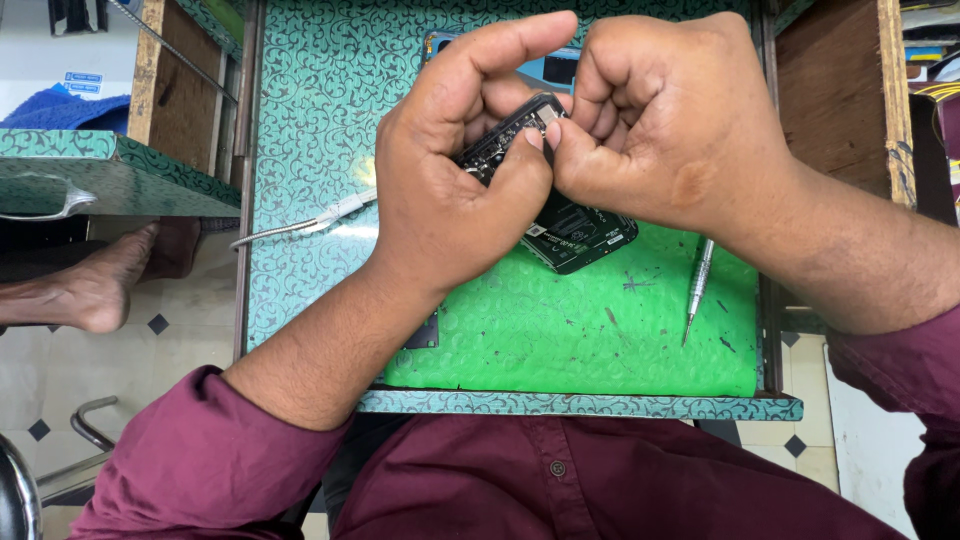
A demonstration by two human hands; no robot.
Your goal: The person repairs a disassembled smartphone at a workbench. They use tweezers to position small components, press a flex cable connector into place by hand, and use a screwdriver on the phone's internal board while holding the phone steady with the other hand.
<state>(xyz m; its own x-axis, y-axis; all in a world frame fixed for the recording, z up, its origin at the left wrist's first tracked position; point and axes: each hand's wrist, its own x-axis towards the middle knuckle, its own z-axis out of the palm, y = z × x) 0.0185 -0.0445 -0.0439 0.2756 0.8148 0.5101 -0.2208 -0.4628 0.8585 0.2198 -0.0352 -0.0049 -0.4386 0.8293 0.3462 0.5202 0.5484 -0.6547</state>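
Note:
An opened black phone (570, 232) with its inner parts bared is held above a green mat (600, 330). My left hand (450, 170) wraps around its upper end, thumb pressed on the edge. My right hand (670, 120) is curled tight against the same end, thumb and fingertips pinching at a small part near the phone's top corner (545, 118). What the fingertips pinch is hidden. The two hands touch each other over the phone.
A slim metal screwdriver (697, 285) lies on the mat at right. Metal tweezers (300, 226) lie on the patterned teal worktop (310, 120) at left. A small dark piece (425, 332) sits under my left wrist. Wooden walls flank the worktop. Another person's bare foot (85, 285) rests at far left.

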